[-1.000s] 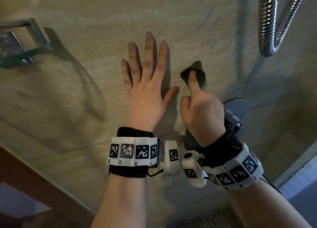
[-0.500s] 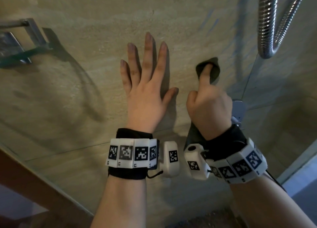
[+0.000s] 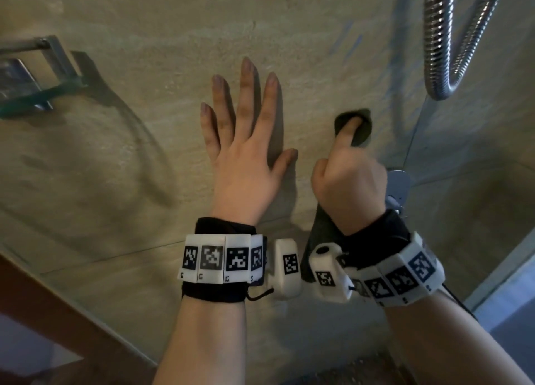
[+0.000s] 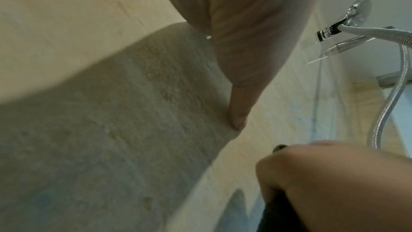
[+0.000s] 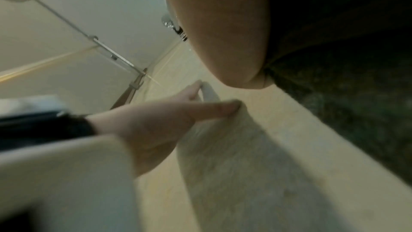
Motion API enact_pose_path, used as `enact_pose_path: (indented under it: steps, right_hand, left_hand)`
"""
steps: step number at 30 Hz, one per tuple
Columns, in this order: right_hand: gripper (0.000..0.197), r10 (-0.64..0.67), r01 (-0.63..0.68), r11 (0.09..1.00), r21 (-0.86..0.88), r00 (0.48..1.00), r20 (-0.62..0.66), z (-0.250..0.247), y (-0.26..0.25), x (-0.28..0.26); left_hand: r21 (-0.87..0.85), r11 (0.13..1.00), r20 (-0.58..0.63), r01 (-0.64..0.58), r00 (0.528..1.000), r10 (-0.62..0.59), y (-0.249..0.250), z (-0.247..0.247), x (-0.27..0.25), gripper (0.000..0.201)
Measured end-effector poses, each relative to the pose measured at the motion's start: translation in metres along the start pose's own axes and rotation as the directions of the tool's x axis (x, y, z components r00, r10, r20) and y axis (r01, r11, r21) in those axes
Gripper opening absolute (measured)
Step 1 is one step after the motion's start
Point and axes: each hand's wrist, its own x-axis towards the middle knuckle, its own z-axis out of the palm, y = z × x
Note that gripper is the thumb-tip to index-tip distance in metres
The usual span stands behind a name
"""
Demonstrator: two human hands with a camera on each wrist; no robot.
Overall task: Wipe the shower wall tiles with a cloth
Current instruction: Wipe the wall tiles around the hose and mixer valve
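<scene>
Two hands up on the shower wall tiles (image 3: 144,158) right now. My left hand (image 3: 246,153) is planted flat on the beige tile, fingers straight and spread a bit, thumb out to the side, not holding anything. From the left wrist cam you can see the thumb tip touching the tile with its shadow spreading under it.

My right hand (image 3: 351,187) has the dark cloth (image 3: 363,132). Index finger is stuck out and pushing a bunched bit of it against the wall, just right of my left hand, while the other fingers are curled in around the rest. More of the cloth hangs down below my wrist (image 3: 315,245), so it's basically wrapped over that one finger. The right wrist cam is mostly palm and dark fuzzy cloth (image 5: 345,94), pretty blurry, with my left hand (image 5: 156,124) against the wall off to the side.

Other stuff around: the metal shower hose (image 3: 437,51) loops down at the upper right, there's a round chrome fitting (image 3: 401,182) on the wall right behind my right hand, and a glass shelf with a metal bracket (image 3: 34,77) way over on the left. A tile corner joint runs down just to the right of the cloth.
</scene>
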Motion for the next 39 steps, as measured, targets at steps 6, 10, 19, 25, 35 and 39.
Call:
enact_pose_path:
  steps: [6, 10, 19, 25, 35, 39]
  right_hand:
    - [0.057, -0.232, 0.241, 0.944, 0.225, 0.97, -0.067, 0.013, -0.004, -0.02]
    - [0.055, -0.244, 0.28, 0.925, 0.257, 0.956, -0.163, 0.007, 0.004, -0.004]
    - [0.062, -0.04, 0.047, 0.997, 0.061, 0.994, -0.104, -0.019, 0.006, 0.022]
    - [0.063, -0.108, 0.139, 0.967, 0.212, 0.982, -0.153, -0.006, -0.006, 0.014]
    - [0.064, -0.028, 0.047, 0.99, 0.13, 0.989, -0.145, -0.028, 0.002, 0.029]
    - [0.062, -0.07, 0.1, 0.978, 0.184, 0.984, -0.162, -0.019, -0.007, 0.019]
  left_hand:
    - [-0.064, 0.998, -0.044, -0.007, 0.999, 0.005, 0.002, -0.006, 0.013, 0.094]
    - [0.042, 0.999, -0.029, -0.033, 0.999, 0.034, -0.007, -0.018, 0.025, 0.099]
    - [0.106, 0.994, 0.042, -0.004, 0.999, 0.0, -0.012, -0.028, 0.033, 0.108]
    - [0.135, 0.991, 0.06, -0.01, 0.998, 0.002, -0.012, -0.027, 0.033, 0.107]
    - [0.124, 0.992, 0.053, -0.006, 0.999, 0.0, -0.012, -0.025, 0.032, 0.109]
    - [0.133, 0.991, 0.042, -0.01, 0.999, 0.004, -0.011, -0.025, 0.033, 0.109]
